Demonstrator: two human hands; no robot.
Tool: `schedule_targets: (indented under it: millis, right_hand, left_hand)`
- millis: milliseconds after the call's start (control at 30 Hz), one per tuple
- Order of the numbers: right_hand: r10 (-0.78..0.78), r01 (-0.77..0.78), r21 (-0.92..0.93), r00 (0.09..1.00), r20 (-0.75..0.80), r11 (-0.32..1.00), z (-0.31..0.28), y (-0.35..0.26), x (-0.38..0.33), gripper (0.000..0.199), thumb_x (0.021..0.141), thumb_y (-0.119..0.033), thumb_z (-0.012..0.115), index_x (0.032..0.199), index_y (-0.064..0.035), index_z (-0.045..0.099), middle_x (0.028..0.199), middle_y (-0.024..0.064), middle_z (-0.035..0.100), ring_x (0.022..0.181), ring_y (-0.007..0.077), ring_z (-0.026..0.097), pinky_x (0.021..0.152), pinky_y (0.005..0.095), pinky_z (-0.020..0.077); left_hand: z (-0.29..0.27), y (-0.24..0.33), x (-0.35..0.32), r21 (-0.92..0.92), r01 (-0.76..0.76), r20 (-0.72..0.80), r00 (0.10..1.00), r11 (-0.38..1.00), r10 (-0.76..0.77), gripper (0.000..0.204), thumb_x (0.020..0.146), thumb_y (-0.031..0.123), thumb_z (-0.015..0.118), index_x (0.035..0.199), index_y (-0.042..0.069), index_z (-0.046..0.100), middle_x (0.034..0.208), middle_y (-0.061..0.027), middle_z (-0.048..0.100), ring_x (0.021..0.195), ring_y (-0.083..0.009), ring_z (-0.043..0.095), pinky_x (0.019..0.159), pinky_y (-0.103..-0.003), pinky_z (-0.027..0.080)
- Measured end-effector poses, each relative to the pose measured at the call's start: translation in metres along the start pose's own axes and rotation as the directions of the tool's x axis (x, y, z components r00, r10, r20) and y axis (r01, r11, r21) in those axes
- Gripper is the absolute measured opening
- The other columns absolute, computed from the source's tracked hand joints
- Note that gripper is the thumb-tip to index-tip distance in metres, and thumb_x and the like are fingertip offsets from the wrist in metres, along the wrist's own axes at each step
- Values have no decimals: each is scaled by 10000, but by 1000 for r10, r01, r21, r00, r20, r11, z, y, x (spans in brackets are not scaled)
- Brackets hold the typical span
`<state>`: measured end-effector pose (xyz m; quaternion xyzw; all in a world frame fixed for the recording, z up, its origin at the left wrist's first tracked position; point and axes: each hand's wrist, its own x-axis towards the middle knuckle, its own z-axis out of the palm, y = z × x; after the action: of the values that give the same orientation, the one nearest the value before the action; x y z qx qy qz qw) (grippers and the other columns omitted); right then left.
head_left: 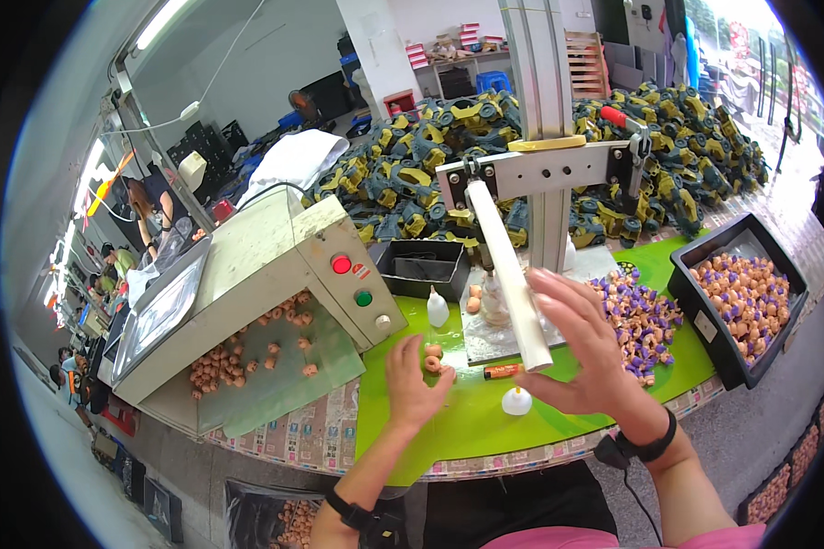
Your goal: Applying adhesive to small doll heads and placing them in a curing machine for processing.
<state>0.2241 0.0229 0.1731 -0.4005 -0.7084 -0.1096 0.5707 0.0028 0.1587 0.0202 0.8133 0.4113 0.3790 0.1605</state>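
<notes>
The left hand (416, 386) curves its thumb and fingers around two small orange heads (433, 351) on the green mat (395, 430); I cannot tell whether it pinches them. The right hand (593, 352) is spread, thumb and fingers apart, beside the lower end of the pale lever (506, 274), and whether it touches is unclear. Below that end lie an orange tube (502, 371) and a white bottle (516, 402). Purple-and-orange pieces (639, 331) are heaped to the right, near a filled black crate (738, 364). More heads sit inside the machine (270, 247) at left.
</notes>
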Motion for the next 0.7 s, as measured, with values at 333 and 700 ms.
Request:
schedule_targets:
  millis: [333, 700]
  right_hand:
    - [392, -430, 77, 873, 291, 899, 0, -14, -96, 454, 788, -76, 723, 1212, -12, 571, 1111, 143, 640, 988, 277, 621, 832, 369, 493]
    - [551, -595, 97, 784, 284, 798, -10, -13, -133, 369, 787, 7, 699, 1145, -20, 614, 1012, 109, 673, 759, 173, 665, 682, 289, 533]
  left_hand:
    - [-13, -25, 18, 193, -290, 328, 919, 937, 217, 702, 719, 433, 757, 1294, 88, 548, 1221, -158, 534, 1104, -328, 513, 941, -431, 428]
    - [-22, -17, 0, 163, -246, 336, 924, 956, 180, 393, 768, 266, 742, 1104, 80, 657, 949, -114, 553, 872, -286, 554, 730, -386, 478]
